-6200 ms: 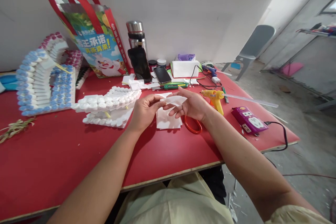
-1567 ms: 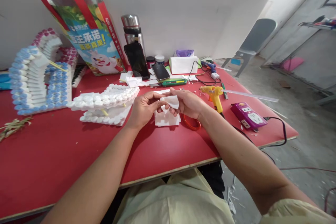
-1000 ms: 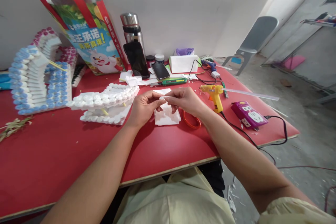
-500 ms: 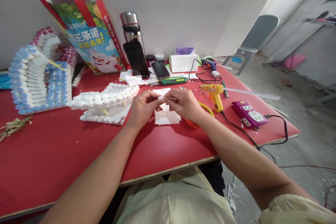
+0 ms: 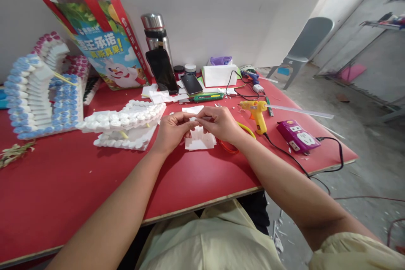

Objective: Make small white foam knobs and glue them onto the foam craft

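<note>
A small white piece [image 5: 196, 119] sits pinched between both hands above the middle of the red table [image 5: 79, 177]. The left hand [image 5: 172, 130] has its grip pressed together on the piece's left end, thumb against forefinger, and the right hand [image 5: 221, 123] has its grip closed on the right end, fingers curled over it (how thick the piece is cannot be told, since the fingers cover most of it). Just beneath the hands a white foam sheet [image 5: 200, 140] lies flat on the table. An orange ring [image 5: 228, 147] lies half under the right wrist, touching the sheet's right edge.

To the left of the hands stands a white model [image 5: 123, 124] edged with rows of round white caps, and further left a taller blue-capped model [image 5: 38, 97]. To the right a yellow glue gun [image 5: 255, 112] stands on its handle, with a purple power strip [image 5: 296, 136] beyond it, a black cord running off the table's right edge.

Along the far side, against the wall, are a printed shopping bag [image 5: 104, 46] with red handles, a steel flask [image 5: 155, 36], a dark phone [image 5: 162, 71] leaning upright, a second phone [image 5: 190, 84] lying flat, a green utility knife [image 5: 207, 97] and a white box [image 5: 220, 76]. A grey chair [image 5: 305, 46] stands on the floor at far right.
</note>
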{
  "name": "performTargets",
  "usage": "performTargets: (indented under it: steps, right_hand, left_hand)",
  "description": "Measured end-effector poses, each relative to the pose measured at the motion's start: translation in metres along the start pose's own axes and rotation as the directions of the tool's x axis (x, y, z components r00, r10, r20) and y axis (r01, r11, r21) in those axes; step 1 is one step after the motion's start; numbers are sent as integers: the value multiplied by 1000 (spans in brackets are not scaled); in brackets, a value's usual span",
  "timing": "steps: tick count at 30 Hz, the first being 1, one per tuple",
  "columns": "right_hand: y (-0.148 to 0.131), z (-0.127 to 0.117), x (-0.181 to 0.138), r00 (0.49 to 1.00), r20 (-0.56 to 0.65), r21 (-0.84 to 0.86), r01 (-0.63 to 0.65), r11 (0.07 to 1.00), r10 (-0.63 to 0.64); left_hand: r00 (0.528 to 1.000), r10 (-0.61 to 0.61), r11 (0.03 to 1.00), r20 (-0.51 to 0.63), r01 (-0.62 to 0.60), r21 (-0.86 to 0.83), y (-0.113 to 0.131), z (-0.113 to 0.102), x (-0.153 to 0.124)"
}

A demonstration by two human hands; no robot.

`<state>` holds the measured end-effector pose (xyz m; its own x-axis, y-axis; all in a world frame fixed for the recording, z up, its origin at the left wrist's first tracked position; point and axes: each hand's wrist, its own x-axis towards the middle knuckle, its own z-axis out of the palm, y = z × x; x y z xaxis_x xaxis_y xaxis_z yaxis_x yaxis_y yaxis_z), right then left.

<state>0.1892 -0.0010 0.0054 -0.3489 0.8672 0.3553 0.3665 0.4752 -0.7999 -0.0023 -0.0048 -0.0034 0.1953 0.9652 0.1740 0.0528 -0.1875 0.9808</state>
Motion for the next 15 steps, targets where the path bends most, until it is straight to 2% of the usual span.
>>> performTargets:
  steps: [5,9,15]
  right_hand:
    - [-1,1,0,1000,-14,-13,-12,1000,12]
    - [-2,0,0,1000,-20,-49,-14,999,13]
    - [-2,0,0,997,-7,-80,74,994,-74]
  left_hand:
    - [998,-28,999,52,30,-24,6,4,-2]
    - [993,-55,990,109,68,-121,6,5,-2]
    - [986,-154,942,59,164,-292,1,5,0]
